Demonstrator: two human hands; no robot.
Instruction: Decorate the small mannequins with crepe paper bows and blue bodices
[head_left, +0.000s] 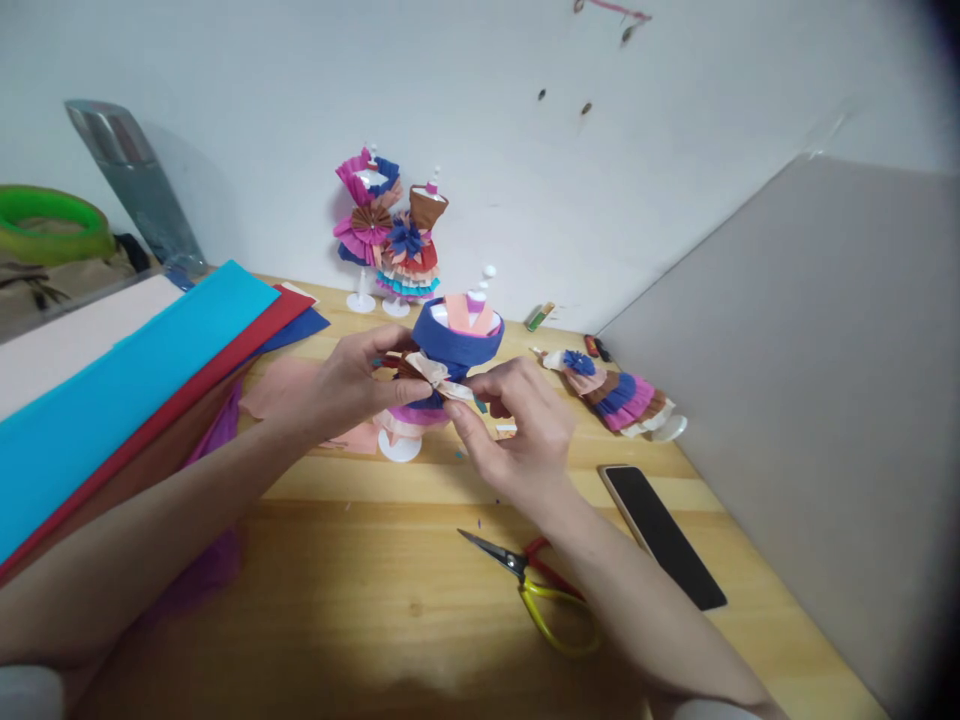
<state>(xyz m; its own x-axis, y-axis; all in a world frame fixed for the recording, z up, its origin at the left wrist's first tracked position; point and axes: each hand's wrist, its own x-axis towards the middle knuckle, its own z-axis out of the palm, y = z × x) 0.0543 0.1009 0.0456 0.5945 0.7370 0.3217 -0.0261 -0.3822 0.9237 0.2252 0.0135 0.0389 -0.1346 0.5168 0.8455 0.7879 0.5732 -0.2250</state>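
Observation:
A small white dress form (400,447) stands on the wooden table, wearing a crepe-paper dress (459,338) with a wide blue band on top and a pink and purple skirt. At its waist sits a cream paper bow (435,372). My left hand (360,378) is closed, thumb and fingers pinching the bow's left side. From the other side, my right hand (517,415) pinches the bow's right end between thumb and forefinger. Both hands hide part of the waist and skirt.
Scissors (517,565) lie beneath my right forearm, beside a phone (664,535). Crepe-paper sheets (150,370) are stacked at left. Two dressed forms (406,240) stand by the wall; another dressed form (619,395) lies at right. A green tape roll (52,245) is far left.

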